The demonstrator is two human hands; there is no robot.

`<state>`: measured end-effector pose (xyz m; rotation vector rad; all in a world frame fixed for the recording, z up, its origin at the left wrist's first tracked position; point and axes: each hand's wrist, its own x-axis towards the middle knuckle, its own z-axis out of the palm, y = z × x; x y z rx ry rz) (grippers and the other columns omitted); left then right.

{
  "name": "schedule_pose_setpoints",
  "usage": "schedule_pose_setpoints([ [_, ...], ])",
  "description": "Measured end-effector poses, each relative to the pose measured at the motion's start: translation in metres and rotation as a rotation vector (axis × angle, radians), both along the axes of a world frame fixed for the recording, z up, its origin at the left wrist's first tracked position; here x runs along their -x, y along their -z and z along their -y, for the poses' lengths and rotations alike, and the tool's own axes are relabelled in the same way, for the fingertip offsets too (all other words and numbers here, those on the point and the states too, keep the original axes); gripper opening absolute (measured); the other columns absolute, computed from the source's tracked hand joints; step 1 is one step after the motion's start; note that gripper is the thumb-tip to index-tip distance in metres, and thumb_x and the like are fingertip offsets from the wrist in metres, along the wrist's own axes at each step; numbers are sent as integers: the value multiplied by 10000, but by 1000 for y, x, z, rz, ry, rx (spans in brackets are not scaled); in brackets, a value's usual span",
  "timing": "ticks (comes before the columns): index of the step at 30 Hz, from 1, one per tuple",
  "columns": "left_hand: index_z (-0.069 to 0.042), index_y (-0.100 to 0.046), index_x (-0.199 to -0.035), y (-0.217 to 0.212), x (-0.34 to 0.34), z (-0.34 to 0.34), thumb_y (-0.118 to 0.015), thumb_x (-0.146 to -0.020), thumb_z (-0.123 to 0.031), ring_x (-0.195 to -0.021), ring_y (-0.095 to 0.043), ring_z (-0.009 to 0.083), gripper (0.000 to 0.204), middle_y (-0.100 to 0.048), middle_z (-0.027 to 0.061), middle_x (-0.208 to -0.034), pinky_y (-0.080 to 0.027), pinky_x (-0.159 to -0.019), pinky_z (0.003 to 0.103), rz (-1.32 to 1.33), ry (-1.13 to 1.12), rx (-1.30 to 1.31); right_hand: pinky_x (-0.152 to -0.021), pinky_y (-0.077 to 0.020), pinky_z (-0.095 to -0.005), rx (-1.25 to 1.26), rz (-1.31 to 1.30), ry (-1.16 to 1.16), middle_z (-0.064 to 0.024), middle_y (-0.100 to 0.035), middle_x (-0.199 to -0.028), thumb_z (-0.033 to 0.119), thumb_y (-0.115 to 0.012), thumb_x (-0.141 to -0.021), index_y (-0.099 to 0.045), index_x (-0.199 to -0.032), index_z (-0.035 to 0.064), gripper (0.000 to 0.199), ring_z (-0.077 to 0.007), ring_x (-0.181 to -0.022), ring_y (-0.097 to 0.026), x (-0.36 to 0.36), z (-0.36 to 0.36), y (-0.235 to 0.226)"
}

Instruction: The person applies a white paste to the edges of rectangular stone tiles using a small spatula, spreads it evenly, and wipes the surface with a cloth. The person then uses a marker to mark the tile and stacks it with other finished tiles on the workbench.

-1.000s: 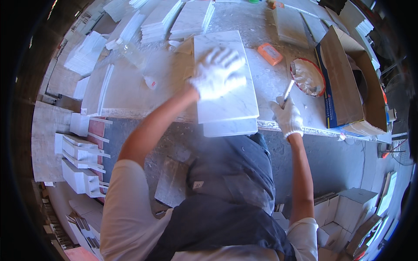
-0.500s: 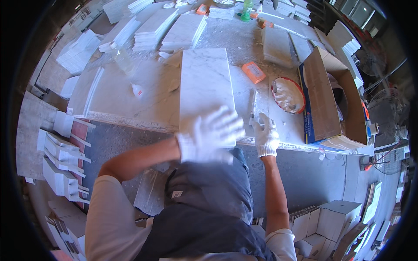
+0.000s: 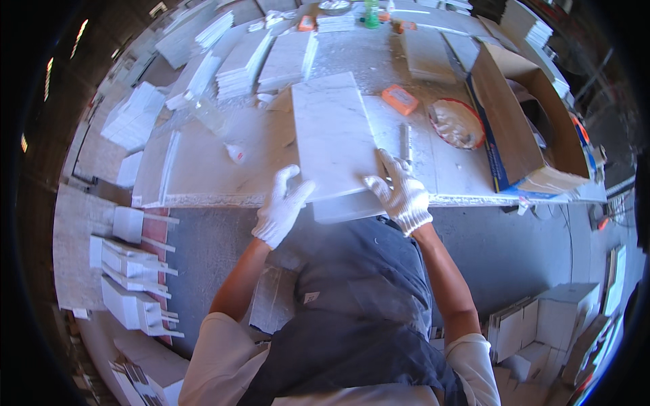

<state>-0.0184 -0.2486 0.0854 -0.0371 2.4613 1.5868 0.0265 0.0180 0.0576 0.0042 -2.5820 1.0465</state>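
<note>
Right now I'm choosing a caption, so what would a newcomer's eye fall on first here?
Probably the pale, grey-veined slab at the centre, its near end between the white-gloved left hand and right hand. To its right, the orange block and red-rimmed dish stand out, with an open cardboard box beside the dish.

Cool, pale light washed the table [image 3: 217,179] and whitened the slab [image 3: 332,128], while small bright strips [image 3: 80,38] glowed in the dim upper left, the floor [image 3: 501,250] lay in bluish shade, straight edges bowed toward a black rim, and slight haze softened fine detail.
</note>
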Motion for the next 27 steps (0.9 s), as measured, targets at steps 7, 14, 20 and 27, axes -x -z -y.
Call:
schedule_pose_setpoints([
  [7, -48, -340, -1526, -4, 26, -8, -718, -951, -413, -864, -650, 127, 779, -656, 78, -1051, -572, -606, 310, 35, 44, 72, -927, -534, -454, -78, -8, -7, -190, -614, -1299, 475, -657, -951, -569, -1422, 81, 620, -402, -1127, -638, -1, 5, -6],
  [14, 56, -622, -1310, -1, 49, 5, -713, -963, -369, -1139, -647, 172, 556, -684, 124, -1238, -521, -979, 315, 233, 52, -285, -1096, -415, -510, -417, -208, -118, -213, -586, -1368, 494, -670, -930, -642, -1296, -34, 643, -414, -1323, -516, -13, 34, -25],
  [20, 37, -672, -1223, -13, 46, -1, -694, -990, -278, -1081, -662, 149, 392, -719, 85, -1138, -529, -942, 307, 207, -56, -216, -1067, -435, -495, -286, -227, -220, -183, -624, -1310, 500, -697, -886, -677, -1247, -23, 636, -376, -1286, -560, -2, 19, -33],
  [27, 28, -644, -1266, -32, 47, -6, -636, -1030, -238, -1059, -649, 138, 356, -692, 77, -1190, -527, -931, 302, 306, -168, -201, -977, -495, -473, -149, -143, -347, -157, -655, -1228, 305, -773, -838, -688, -1177, 0, 463, -381, -1187, -608, 14, 0, -61],
])
